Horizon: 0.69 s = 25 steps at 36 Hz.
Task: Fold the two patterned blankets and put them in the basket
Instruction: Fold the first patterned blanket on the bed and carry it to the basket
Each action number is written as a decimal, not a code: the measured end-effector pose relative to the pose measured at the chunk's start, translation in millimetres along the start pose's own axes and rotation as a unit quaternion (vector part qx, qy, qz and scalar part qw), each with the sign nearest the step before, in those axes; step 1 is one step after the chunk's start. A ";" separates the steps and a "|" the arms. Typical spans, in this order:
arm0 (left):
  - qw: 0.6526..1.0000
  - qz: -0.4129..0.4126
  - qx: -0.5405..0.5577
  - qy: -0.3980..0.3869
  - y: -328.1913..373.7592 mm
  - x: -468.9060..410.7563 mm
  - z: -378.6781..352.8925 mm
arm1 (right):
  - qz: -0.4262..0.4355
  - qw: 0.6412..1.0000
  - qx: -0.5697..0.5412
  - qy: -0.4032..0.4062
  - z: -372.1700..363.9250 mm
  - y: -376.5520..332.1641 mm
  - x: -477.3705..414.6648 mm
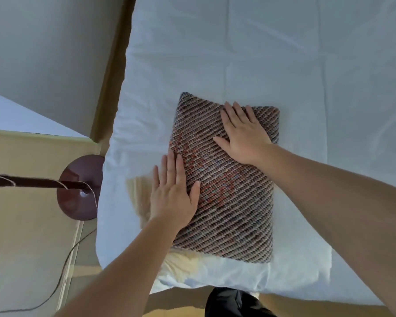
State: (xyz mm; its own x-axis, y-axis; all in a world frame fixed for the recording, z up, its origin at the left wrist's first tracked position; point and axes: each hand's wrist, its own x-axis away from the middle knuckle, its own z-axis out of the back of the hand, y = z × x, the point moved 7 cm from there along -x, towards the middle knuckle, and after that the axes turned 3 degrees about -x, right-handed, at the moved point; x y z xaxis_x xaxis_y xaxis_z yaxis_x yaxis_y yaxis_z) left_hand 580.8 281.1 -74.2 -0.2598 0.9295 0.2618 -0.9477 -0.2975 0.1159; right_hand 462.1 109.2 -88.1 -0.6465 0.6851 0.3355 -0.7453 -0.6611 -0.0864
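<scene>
A folded patterned blanket (229,202), knitted in brown, grey and orange diagonal stripes, lies as a thick rectangle on the white bed (284,65). My left hand (173,195) lies flat with straight fingers on the blanket's left edge, partly over its cream fringe (140,193). My right hand (244,133) presses flat on the blanket's upper right part, fingers spread. No second blanket and no basket are in view.
A floor lamp with a round dark red base (78,202) and its cable stands on the floor left of the bed. A grey wall and a wooden strip run along the bed's left side. White sheet stretches beyond and right of the blanket.
</scene>
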 end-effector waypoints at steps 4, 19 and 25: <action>0.992 -0.100 -0.064 -0.030 18.4 -1.9 -4.9 | -0.070 0.998 -0.007 -0.004 -4.3 45.5 27.3; 0.991 -0.115 -0.056 -0.049 15.9 -33.4 -6.3 | -0.200 0.970 -0.134 0.018 -50.1 -35.3 124.9; 0.991 -0.129 -0.025 -0.041 11.8 -35.6 -8.2 | -0.226 0.960 -0.162 0.010 -96.2 -76.6 197.3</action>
State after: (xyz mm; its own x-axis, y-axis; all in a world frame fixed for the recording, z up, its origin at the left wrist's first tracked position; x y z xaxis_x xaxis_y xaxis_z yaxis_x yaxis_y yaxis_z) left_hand 577.4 246.2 -90.0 0.0059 0.9519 0.3062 -0.9890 -0.0397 0.1425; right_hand 376.0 324.5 -105.6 -0.2450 0.8880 0.3890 -0.9602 -0.1668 -0.2241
